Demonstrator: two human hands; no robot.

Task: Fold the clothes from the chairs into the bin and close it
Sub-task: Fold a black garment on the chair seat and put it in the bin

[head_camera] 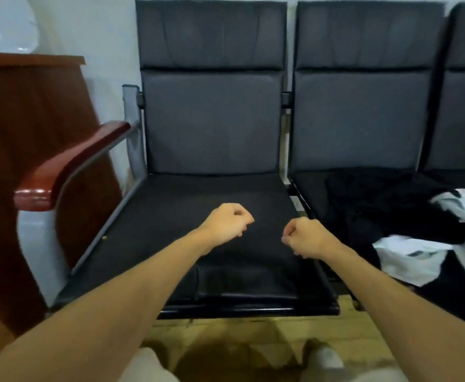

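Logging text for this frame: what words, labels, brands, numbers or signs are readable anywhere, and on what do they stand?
No text can be read in this frame.
The chairs, the armrest and the wooden cabinet show no print, label or logo.
The clothes on the right seat are blurred, so any tag or print on them cannot be made out.
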